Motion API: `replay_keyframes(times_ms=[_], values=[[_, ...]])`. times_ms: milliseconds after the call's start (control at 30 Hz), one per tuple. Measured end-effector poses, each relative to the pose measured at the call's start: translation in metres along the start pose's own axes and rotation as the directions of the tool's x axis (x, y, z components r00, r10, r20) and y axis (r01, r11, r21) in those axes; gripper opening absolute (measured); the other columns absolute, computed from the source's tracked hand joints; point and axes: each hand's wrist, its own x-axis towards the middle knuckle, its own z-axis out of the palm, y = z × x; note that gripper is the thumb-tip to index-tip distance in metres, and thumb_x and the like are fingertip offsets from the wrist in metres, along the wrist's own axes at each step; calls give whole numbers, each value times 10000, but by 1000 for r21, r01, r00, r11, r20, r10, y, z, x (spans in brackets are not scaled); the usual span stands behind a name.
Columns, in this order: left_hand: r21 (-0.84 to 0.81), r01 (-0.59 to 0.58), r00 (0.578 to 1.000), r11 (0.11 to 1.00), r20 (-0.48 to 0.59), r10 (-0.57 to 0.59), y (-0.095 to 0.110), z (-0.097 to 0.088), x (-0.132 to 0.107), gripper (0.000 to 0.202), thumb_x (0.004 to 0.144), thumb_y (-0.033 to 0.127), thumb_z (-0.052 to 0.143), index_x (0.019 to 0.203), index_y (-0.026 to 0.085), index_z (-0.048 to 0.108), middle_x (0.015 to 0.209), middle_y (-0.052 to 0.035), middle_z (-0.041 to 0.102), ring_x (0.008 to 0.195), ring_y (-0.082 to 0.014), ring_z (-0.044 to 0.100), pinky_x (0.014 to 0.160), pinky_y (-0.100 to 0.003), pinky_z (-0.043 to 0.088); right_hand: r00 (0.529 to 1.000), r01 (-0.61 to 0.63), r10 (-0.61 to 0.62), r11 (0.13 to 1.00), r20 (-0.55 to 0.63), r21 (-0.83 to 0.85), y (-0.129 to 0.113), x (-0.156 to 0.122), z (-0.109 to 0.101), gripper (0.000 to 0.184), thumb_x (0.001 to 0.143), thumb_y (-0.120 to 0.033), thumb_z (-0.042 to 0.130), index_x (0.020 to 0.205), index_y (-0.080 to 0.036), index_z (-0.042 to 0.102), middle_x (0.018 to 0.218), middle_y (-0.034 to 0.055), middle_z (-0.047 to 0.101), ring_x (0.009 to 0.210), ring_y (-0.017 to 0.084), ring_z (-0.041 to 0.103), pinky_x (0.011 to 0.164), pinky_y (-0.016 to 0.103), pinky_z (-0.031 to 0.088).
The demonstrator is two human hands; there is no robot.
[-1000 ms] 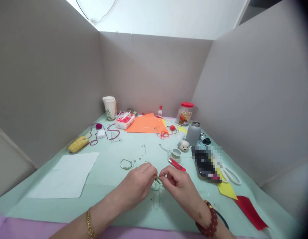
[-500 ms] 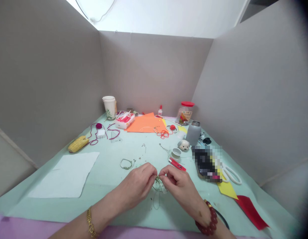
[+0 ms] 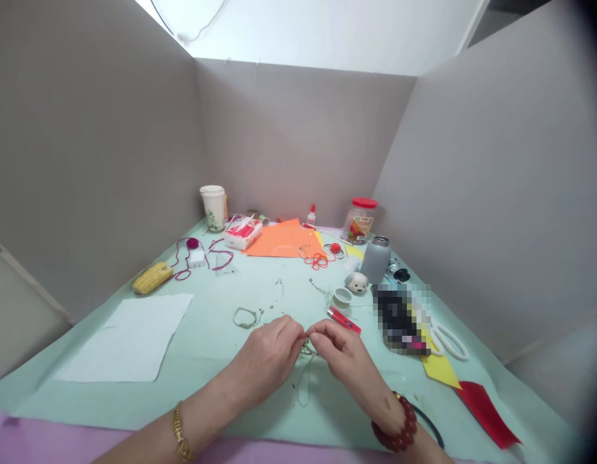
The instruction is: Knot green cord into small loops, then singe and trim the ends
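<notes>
**Green cord pinched between two hands, labels too small to read**

We see the left hand (image 3: 272,354) and the right hand (image 3: 346,354) brought together near the front of the pale green cloth (image 3: 206,361). On each, thumb and forefinger are pressed together, pinching the thin green cord (image 3: 306,350); the other fingers curl inward. We cannot tell whether the fingertips touch one another. The cord bunches between the hands, and a fine loop hangs toward us below them.

Around it we look for writing. The tissue pack (image 3: 243,234) carries red-and-white printing whose letters we cannot make out. Behind the flask (image 3: 375,261), the red-lidded jar (image 3: 356,222) has a colourful label, also too small for us to read. The paper cup (image 3: 214,209) bears a green leaf print. We find no legible brand on the red lighter (image 3: 345,320), just beyond the right hand, or on the white glue bottle (image 3: 311,218). A dark object (image 3: 397,319) at the right is blurred into blocks. A cord ring (image 3: 252,315) lies beyond the left hand.
</notes>
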Motion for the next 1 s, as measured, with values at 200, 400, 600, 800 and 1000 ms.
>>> replay_keyframes(times_ms=[200, 400, 600, 800, 1000], values=[[-99, 63, 998, 993, 24, -60, 2, -1, -1, 162, 937, 157, 339, 833, 194, 456, 743, 9, 503, 656, -128, 492, 594, -241, 372, 997, 39, -50, 984, -61, -176, 2, -2, 4, 98, 779, -246, 534, 771, -183, 609, 492, -89, 270, 476, 96, 297, 461, 211, 245], [-203, 143, 984, 969, 134, -117, 6, -7, 1, 165, 935, 148, 315, 849, 200, 446, 757, 12, 525, 679, -131, 514, 626, -245, 395, 992, 60, -84, 970, -94, -234, -1, -3, 5, 119, 790, -219, 491, 691, -193, 553, 498, -75, 327, 483, 100, 336, 469, 211, 253], [-199, 148, 979, 969, 169, -115, 5, -6, 1, 178, 917, 119, 306, 900, 194, 467, 773, -1, 558, 696, -141, 540, 634, -254, 408, 992, 72, -95, 966, -83, -249, 0, -3, 8, 120, 784, -206, 477, 669, -197, 510, 500, -72, 343, 479, 101, 346, 474, 214, 257], [-179, 157, 973, 971, 196, -121, 4, -8, 2, 142, 919, 150, 367, 905, 191, 502, 809, -1, 591, 731, -140, 569, 654, -250, 423, 992, 56, -83, 968, -100, -244, 2, -3, 9, 126, 784, -206, 473, 659, -200, 483, 508, -68, 355, 488, 105, 350, 480, 216, 262], [-170, 167, 980, 971, 136, -145, 2, -3, 2, 102, 912, 179, 430, 841, 195, 501, 736, 21, 587, 650, -127, 551, 595, -234, 402, 993, 50, -71, 975, -91, -217, 2, -3, 8, 146, 803, -225, 468, 662, -198, 491, 513, -61, 387, 494, 108, 360, 477, 216, 264]])
